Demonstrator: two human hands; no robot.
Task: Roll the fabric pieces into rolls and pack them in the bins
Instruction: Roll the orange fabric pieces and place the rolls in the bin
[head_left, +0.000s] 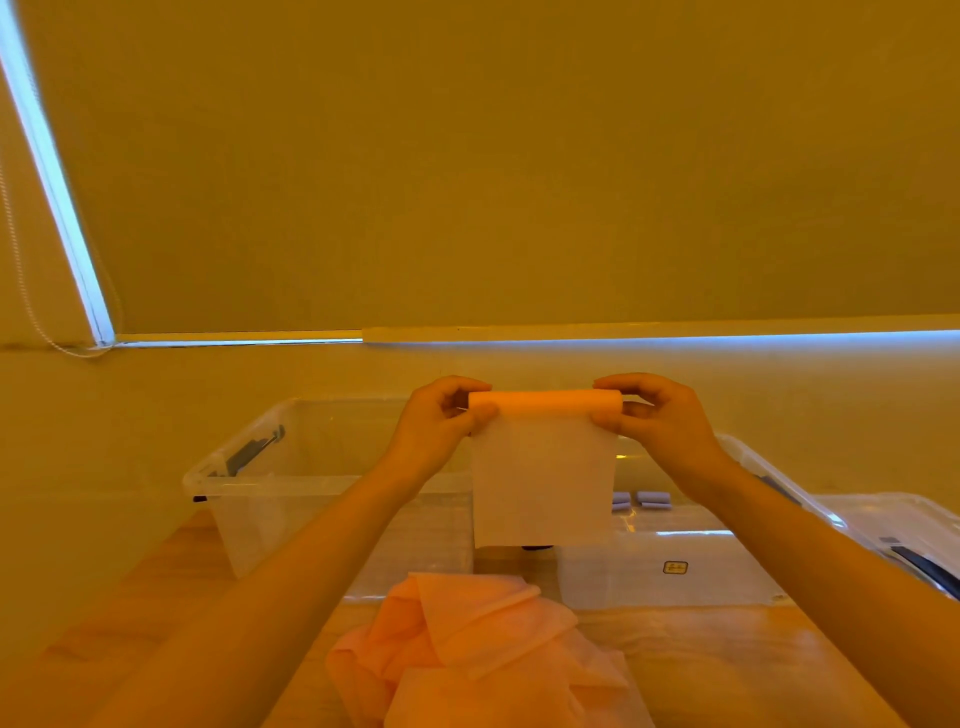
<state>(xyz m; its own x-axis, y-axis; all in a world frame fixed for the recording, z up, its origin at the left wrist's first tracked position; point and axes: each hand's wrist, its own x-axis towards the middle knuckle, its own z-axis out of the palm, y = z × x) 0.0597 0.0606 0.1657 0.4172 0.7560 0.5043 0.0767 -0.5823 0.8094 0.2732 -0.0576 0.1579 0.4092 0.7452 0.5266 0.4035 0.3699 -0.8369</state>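
I hold a pale orange fabric piece (543, 483) up in the air above the bins. Its top is wound into a roll, and the loose rest hangs down flat. My left hand (441, 415) pinches the roll's left end. My right hand (657, 413) pinches its right end. A heap of loose orange fabric pieces (478, 654) lies on the wooden table just below. A clear plastic bin (249, 483) stands at the left. A second clear bin (727, 566) at the right holds several small bluish rolls (644, 500).
The wooden table (156, 587) runs along a wall under a drawn roller blind (519, 156). A bead cord (21, 280) hangs at the far left. A bin lid with a dark handle (914, 556) lies at the right edge.
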